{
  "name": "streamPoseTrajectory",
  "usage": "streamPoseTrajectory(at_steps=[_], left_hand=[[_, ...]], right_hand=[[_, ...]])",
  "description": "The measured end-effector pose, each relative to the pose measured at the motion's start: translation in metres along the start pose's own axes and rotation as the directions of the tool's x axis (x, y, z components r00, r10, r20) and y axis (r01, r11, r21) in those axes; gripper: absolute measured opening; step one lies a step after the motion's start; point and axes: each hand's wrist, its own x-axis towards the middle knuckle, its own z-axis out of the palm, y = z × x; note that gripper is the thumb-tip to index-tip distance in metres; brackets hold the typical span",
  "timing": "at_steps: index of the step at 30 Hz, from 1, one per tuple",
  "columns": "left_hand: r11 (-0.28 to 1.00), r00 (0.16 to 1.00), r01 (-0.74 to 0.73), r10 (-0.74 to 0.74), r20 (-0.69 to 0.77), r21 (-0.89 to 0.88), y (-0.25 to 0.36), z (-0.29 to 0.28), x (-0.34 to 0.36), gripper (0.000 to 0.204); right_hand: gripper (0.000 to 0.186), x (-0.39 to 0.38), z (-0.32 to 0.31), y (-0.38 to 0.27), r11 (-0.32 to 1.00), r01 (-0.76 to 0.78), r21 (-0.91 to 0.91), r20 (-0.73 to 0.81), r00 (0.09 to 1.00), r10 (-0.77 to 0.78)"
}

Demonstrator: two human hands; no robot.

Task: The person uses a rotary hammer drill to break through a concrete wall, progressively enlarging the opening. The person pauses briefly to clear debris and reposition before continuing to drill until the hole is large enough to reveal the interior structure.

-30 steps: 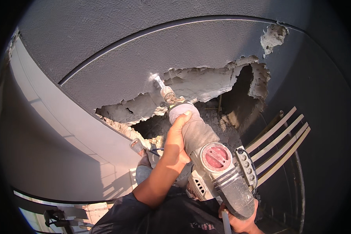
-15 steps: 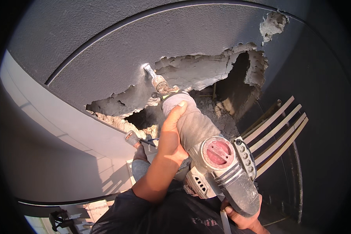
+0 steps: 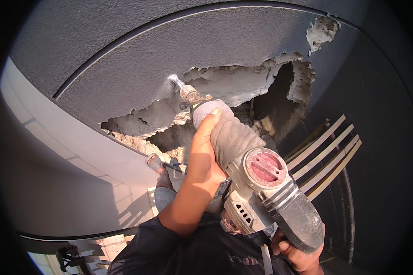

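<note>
Evidently, the drill [image 3: 241, 160] is slanting between two hands, its long axis running from lower right to upper left, where the bit [image 3: 176, 81] is meeting the grey wall [image 3: 137, 68] beside the ragged hole [image 3: 273, 105]. The left hand [image 3: 206, 140], nearer the bit, is wrapping the cloth sleeve [image 3: 238, 137]; the right hand [image 3: 303, 257] is clasping the dark rear end [image 3: 304, 224]. The body is looking dusty, its round red cap [image 3: 266, 167] facing up.

A dusty grey demolition hammer [image 3: 243, 149] slants from near right to far left. Its chisel [image 3: 176, 81] meets the dark wall [image 3: 137, 78].
</note>
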Motion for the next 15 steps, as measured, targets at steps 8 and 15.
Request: streamPoseTrajectory(at_steps=[8, 15], left_hand=[[1.0, 1.0, 0.028, -0.028, -0.014, -0.005, 0.004, 0.008, 0.001, 0.036], [0.999, 0.996, 0.029, -0.03, -0.089, -0.015, 0.007, 0.014, 0.0, 0.034]], right_hand=[[0.066, -0.001, 0.008, -0.012, 0.999, -0.026, 0.045, -0.058, 0.998, 0.028], [0.069, 0.001, 0.011, -0.015, 1.0, 0.0, 0.025, -0.151, 0.989, 0.003]])
